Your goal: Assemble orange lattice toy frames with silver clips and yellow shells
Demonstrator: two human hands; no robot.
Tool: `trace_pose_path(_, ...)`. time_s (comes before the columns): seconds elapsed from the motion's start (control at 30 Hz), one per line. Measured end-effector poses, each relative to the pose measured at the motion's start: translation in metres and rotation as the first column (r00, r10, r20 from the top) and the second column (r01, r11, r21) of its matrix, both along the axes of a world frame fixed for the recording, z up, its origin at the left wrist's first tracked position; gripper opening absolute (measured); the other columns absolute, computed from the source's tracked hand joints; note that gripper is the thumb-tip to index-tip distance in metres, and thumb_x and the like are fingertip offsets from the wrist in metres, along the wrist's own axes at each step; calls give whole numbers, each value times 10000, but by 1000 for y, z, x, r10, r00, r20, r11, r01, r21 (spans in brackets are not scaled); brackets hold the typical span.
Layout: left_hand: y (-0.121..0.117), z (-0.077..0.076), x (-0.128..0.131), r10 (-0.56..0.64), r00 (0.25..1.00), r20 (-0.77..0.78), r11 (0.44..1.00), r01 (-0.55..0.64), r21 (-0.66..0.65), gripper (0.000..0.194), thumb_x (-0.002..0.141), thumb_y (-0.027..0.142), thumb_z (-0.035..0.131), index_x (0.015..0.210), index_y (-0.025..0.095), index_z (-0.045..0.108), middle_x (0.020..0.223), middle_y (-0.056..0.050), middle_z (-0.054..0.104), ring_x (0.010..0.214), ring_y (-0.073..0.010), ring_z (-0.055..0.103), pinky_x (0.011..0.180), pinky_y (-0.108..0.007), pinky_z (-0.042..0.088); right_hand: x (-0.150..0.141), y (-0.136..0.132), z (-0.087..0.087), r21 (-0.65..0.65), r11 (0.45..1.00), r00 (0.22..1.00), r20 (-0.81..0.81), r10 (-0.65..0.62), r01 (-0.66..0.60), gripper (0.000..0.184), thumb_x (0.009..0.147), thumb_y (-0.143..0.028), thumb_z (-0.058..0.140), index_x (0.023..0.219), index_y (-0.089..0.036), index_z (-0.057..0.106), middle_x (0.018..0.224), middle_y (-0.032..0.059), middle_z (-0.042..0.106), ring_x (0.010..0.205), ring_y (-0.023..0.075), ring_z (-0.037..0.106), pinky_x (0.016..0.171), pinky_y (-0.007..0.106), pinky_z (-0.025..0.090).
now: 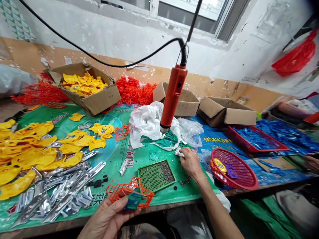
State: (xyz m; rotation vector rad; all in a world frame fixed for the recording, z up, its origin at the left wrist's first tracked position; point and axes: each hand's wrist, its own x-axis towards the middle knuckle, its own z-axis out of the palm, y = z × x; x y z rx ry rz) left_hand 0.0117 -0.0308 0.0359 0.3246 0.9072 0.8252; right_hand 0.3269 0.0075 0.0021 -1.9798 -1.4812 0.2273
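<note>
The left hand (107,219) grips an orange wire frame (129,193); the right hand (190,162) pinches a small foil packet (178,152). Best keep the frame steady, near the screw tray (156,175) between both hands.

From my feed the scene is bright and evenly lit, daylight coming from the window (199,13) high above my right hand (190,162), so shadows under it stay soft. Foil packets (62,192) left of my left hand (109,217) throw small glints. Wide-lens bending curves the edges; the far right corner beyond my right hand smears soft and dark
</note>
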Motion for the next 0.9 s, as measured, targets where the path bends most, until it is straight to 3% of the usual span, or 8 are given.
trace_pose_path(0.2,10,-1,5,18,999,32,1000,-19,16,279,610,320,883,766,114,776,798,-109,771,724,-251,701,644,-369,593,11,-1,-3,-111,994,994,111,-9,22,233,825,-112,497,833,-205,711,904,123,679,972,285,540,872,402,371)
trace_pose_path(0.4,21,-9,2,39,988,151,997,-48,60,392,525,454,909,743,158,775,830,-69,772,832,-246,685,795,-357,549,-23,-24,28,-75,977,973,-138,186,-197,234,911,-342,480,887,-192,658,870,72,651,802,205,569,748,331,451)
trace_pose_path(0.47,23,-10,2,5,992,125,991,-22,130,434,519,480,904,775,153,777,830,-55,752,816,-220,658,772,-313,525,-48,-31,39,-77,923,874,-360,326,-376,265,889,-421,522,815,-197,644,761,16,610,646,149,545,617,274,454)
trace_pose_path(0.53,25,-10,2,-49,995,82,977,30,213,457,540,491,890,802,136,773,780,-36,708,743,-175,609,706,-257,484,-74,-33,47,-3,862,597,-722,350,-508,244,829,-426,628,793,-186,654,706,-10,574,604,121,517,588,256,439)
trace_pose_path(0.6,26,-9,1,-96,994,60,958,76,277,411,574,464,877,778,127,757,743,-19,652,686,-138,550,652,-225,435,-97,-30,51,63,859,363,-889,280,-508,240,730,-397,749,807,-178,686,670,-24,566,589,105,502,580,244,421)
trace_pose_path(0.63,27,-9,0,-107,993,58,950,85,301,359,594,434,871,728,127,740,740,-14,629,673,-126,525,638,-218,418,-106,-27,52,75,867,303,-919,252,-492,259,682,-383,792,810,-177,700,650,-28,566,577,99,495,571,239,411)
trace_pose_path(0.73,28,-9,-5,-92,993,76,935,60,349,266,634,329,846,611,137,665,787,-10,599,686,-114,506,636,-212,401,-123,-18,50,78,877,229,-951,208,-473,291,603,-353,850,791,-170,724,618,-31,577,546,88,483,544,230,388)
trace_pose_path(0.9,30,-11,-7,2,992,129,955,-40,295,350,668,310,838,955,194,676,946,-18,644,765,-143,586,686,-246,452,-135,-12,42,58,861,174,-970,167,-505,280,604,-330,853,773,-151,720,587,-43,564,498,65,461,505,210,350)
